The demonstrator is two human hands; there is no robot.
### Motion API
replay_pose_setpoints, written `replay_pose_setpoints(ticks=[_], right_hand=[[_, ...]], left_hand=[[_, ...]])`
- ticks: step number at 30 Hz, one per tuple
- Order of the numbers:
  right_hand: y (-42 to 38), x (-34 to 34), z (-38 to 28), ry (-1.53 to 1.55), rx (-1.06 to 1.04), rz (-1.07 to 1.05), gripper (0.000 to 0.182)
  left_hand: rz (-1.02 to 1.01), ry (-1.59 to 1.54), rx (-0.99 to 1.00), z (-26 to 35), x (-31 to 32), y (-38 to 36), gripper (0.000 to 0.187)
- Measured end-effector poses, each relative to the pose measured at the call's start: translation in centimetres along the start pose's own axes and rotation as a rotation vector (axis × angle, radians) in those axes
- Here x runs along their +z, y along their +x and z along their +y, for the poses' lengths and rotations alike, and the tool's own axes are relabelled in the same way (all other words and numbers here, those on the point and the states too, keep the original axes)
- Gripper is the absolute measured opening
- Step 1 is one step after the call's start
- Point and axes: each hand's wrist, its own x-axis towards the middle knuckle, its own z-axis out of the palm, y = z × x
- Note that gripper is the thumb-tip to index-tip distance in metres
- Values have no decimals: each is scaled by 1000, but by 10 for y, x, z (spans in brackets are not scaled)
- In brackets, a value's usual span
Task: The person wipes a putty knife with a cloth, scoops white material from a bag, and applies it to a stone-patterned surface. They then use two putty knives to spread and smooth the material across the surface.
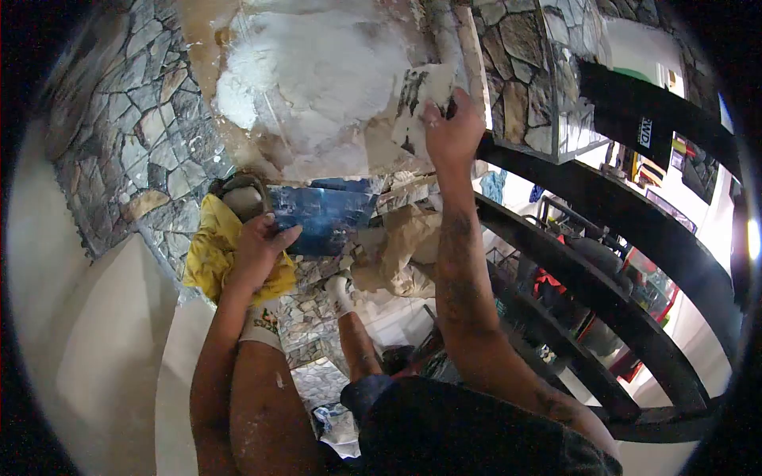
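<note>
White powdery plaster (317,71) lies spread over a board (198,24) at the top. My right hand (456,131) grips a flat, plaster-smeared scraper (417,107) against the board's right part. Lower left, my left hand (260,246) is beside a yellow cloth (210,246) and the left edge of a dark blue sheet (325,218); its fingers look pinched on the sheet's edge, though the contact is partly hidden. A greyish rounded object (242,198) sits just above that hand.
Stone-patterned surfaces (159,119) flank the board. Curved black rails (635,206) run down the right side, with cluttered items behind them. A crumpled brown bag (409,250) lies below the board. My legs and feet are on the stone-patterned steps.
</note>
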Motion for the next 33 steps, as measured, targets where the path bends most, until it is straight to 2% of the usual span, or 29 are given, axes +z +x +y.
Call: replay_pose_setpoints(ticks=[2, 4, 6, 8, 9, 11, 12, 15, 18, 21, 22, 25, 26, 28, 29, 31, 32, 33], right_hand=[[-25, -14, 15, 63, -34, 43, 43], [-67, -31, 42, -90, -133, 139, 22], [-111, -72, 23, -24, 336, -37, 21], [-160, -95, 44, -130, 141, 20, 22], [-180, -100, 58, -240, 130, -8, 23], [-217, -100, 89, -450, 106, -71, 26], [-226, -94, 99, -287, 268, -154, 34], [-227, -76, 120, -471, 335, -196, 36], [-239, -78, 127, -368, 420, -99, 36], [-252, -89, 119, -298, 530, 50, 33], [-257, -91, 113, -266, 579, 106, 32], [-261, -88, 122, -306, 444, -25, 37], [-267, -82, 136, -370, 421, -38, 37], [-277, -52, 175, -481, 552, -175, 37], [-280, -37, 188, -518, 713, -298, 36], [-267, -30, 187, -267, 803, -365, 37], [-268, -15, 193, -276, 662, -156, 40], [-272, -2, 204, -242, 661, -119, 42]], left_hand=[[10, -45, -6, 0, 2, -1, 16], [17, -20, -33, 1, 2, -1, 15], [24, 69, -80, 4, 2, -2, 14], [38, 39, -23, 6, 6, -2, 14], [49, 28, 1, 7, 7, -3, 15], [55, 79, -89, 21, 10, -6, 15], [51, 90, -92, 20, 10, -6, 15], [23, 96, -12, 2, 9, 1, 16], [49, 74, -49, 14, 17, -2, 17], [58, 207, 25, 14, 18, -2, 18], [31, 114, -56, 8, 16, 0, 20], [73, 277, 9, -5, 13, 1, 21], [84, 414, -29, -12, 7, 3, 22], [90, 376, 2, -4, 15, 1, 21], [95, 356, 12, -3, 18, -1, 21], [74, 277, -21, -11, 14, 2, 20], [71, 238, -38, -14, 12, 4, 20], [71, 236, -39, -17, 11, 6, 20]])
